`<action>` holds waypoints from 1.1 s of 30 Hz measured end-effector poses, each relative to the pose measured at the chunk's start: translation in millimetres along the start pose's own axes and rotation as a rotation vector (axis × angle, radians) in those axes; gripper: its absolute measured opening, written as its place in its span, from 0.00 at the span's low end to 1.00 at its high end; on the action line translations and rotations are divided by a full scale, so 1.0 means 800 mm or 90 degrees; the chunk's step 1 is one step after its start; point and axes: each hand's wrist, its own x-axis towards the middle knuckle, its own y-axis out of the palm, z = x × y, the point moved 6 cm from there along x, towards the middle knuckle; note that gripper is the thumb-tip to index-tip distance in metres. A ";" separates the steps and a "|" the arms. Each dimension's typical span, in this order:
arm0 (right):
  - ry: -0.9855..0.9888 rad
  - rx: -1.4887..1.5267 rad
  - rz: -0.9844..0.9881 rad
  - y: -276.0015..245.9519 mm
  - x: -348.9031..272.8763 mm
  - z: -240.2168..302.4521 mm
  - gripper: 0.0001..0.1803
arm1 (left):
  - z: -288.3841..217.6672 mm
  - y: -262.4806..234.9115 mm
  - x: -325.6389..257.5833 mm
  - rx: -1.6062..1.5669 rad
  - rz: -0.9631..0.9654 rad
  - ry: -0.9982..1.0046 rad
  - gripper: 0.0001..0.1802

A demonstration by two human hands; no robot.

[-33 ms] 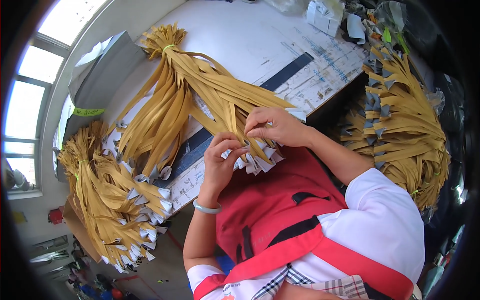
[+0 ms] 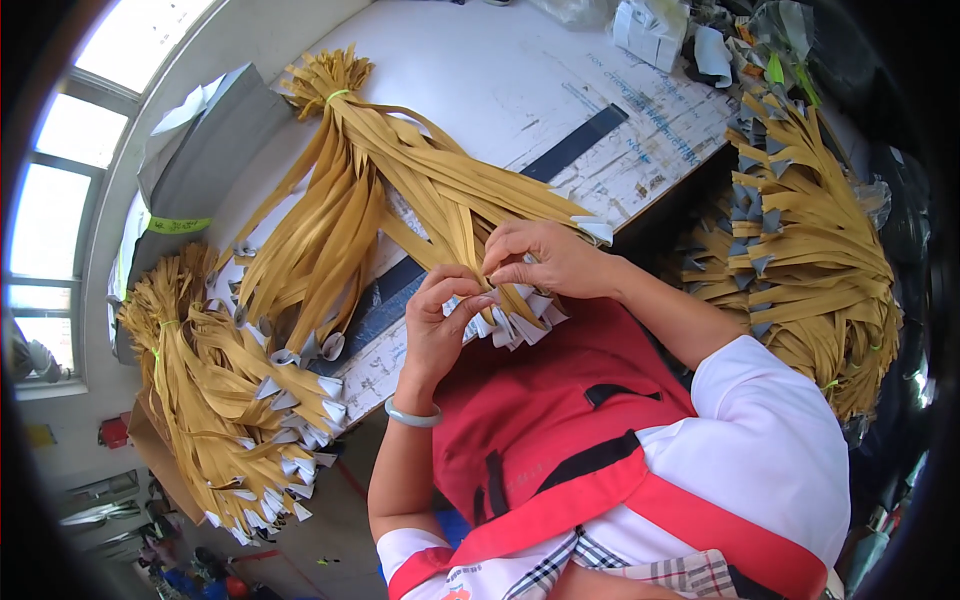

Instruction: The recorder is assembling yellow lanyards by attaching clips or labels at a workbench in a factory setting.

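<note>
A bundle of tan fabric straps (image 2: 420, 165), tied near its far end with a yellow-green band (image 2: 338, 95), lies fanned across the table. At the near edge my left hand (image 2: 445, 315) and my right hand (image 2: 548, 262) are close together over the bundle's near ends, fingers pinched on a tan strap (image 2: 462, 235). The exact grip is partly hidden by the fingers. White pointed tips (image 2: 515, 325) of several straps hang below my hands, against the red apron (image 2: 560, 370).
The white worktable (image 2: 450, 60) has a dark stripe (image 2: 575, 142). At the left hangs a pile of tan straps with white tips (image 2: 225, 400); at the right is a pile with grey tips (image 2: 815, 260). A grey sheet box (image 2: 210, 140) stands by the window.
My right hand has shifted slightly left and down, nearer my left hand. My left hand and the bundle look almost unchanged.
</note>
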 end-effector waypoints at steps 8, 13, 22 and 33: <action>0.014 0.218 -0.014 0.014 0.019 -0.024 0.10 | 0.017 -0.013 0.006 -0.303 -0.039 -0.073 0.04; 0.053 0.297 -0.028 0.023 0.024 -0.013 0.11 | 0.029 -0.014 0.003 -0.390 -0.051 -0.092 0.04; 0.146 0.297 -0.004 0.020 0.028 -0.029 0.11 | 0.044 -0.003 0.007 -0.485 -0.172 -0.128 0.05; 0.204 0.466 0.044 0.002 0.030 -0.031 0.07 | 0.025 -0.001 0.032 -0.388 -0.038 -0.189 0.07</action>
